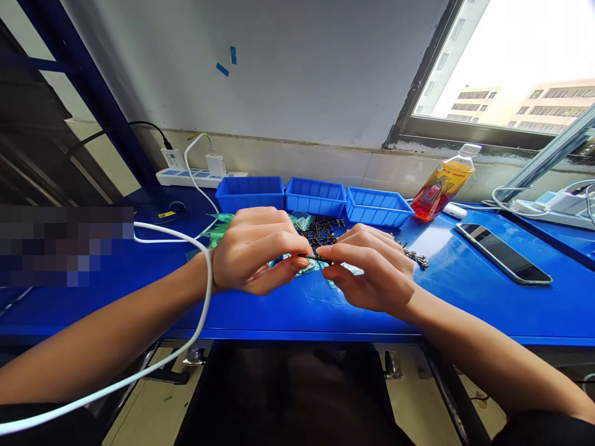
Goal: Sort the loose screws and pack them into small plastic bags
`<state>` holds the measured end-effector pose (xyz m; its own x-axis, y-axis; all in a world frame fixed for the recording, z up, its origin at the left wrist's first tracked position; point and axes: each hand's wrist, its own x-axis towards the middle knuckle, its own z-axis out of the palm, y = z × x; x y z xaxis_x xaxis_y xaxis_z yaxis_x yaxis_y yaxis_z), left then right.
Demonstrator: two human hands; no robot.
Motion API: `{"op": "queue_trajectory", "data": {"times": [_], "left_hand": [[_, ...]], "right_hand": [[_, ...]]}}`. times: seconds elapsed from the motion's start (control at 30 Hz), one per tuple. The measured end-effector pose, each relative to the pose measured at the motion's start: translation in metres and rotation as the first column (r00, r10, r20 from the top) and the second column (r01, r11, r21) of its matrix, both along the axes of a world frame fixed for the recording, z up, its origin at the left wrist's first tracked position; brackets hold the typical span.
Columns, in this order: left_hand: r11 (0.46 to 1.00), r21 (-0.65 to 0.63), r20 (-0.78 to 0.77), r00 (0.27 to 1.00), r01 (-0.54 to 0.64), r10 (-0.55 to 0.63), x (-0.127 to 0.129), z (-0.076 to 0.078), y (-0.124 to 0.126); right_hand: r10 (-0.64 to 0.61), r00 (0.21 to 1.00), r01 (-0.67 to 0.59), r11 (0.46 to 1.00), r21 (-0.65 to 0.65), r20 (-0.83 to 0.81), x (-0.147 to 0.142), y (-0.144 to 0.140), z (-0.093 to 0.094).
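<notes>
Where both hands meet, screw [312, 256] pinched between fingertips

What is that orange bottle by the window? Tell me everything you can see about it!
The orange bottle is clear plastic, filled almost to the top with orange drink. It has a white cap and a red and yellow label with writing too small to read. It lies tilted, cap end up toward the window sill, its base on the blue table. It sits right of the blue bins, apart from both hands, with a small white object beside it.
</notes>
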<state>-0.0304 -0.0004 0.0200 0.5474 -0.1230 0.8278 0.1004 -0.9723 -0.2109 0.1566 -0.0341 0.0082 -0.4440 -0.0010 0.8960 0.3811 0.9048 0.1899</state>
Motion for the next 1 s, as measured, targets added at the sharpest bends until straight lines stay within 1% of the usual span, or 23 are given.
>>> {"op": "queue_trajectory", "data": {"times": [0.5,0.67,0.83,1.0], "left_hand": [[1.0,0.006,-0.028,1.0,-0.007,0.007,0.0012,0.0004,-0.002],[0.999,-0.012,-0.054,0.998,-0.037,0.036,0.0008,-0.001,-0.0011],[1.0,0.0,-0.04,0.999,0.018,-0.018,0.0021,-0.0006,-0.0019],[1.0,-0.025,-0.069,0.998,0.006,-0.007,0.0018,-0.0001,-0.0032]], "right_hand": [[0.03,1.0,-0.03,1.0,0.007,0.006,0.0006,-0.0019,0.0016],[0.077,0.997,-0.077,0.997,-0.008,-0.001,0.001,-0.0003,0.0014],[0.101,0.995,-0.101,0.995,-0.011,-0.004,0.0012,0.0004,0.001],[0.087,0.996,-0.087,0.996,-0.001,0.001,0.0012,-0.0003,0.0014]]}}
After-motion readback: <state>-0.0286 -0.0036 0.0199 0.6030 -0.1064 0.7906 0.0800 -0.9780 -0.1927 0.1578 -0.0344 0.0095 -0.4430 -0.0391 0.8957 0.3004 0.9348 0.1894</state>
